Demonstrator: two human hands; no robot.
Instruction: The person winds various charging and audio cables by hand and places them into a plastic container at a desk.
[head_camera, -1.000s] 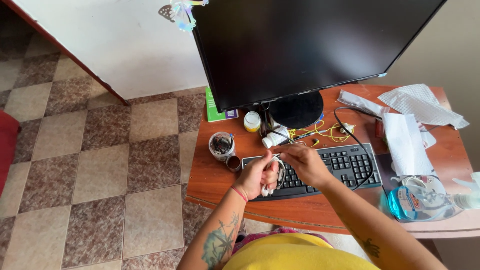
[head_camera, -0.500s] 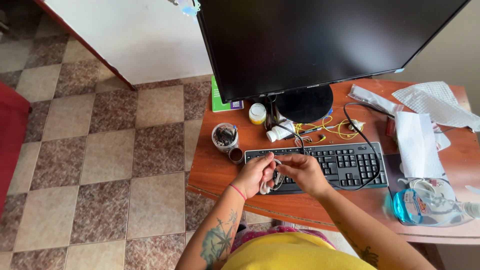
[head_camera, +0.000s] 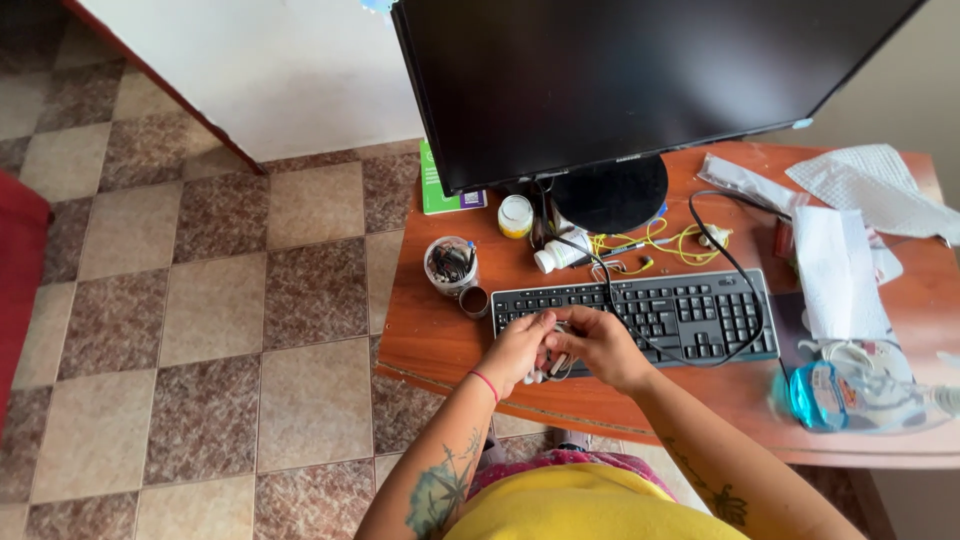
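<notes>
We have both hands together over the front edge of the desk (head_camera: 440, 340), just ahead of the keyboard (head_camera: 640, 315). Left hand (head_camera: 515, 352) and right hand (head_camera: 595, 345) are both closed around a small bundle of white cord (head_camera: 555, 362), pinched between them; its long axis can't be told. Both hands are equally near, touching it. A black cable (head_camera: 735, 270) loops over the keyboard just right of the right hand. Cup of bits (head_camera: 450, 265) and small lid (head_camera: 473, 301) sit beyond the left hand, monitor (head_camera: 620, 80) further back, clear plastic bag (head_camera: 860, 390) well to the right
</notes>
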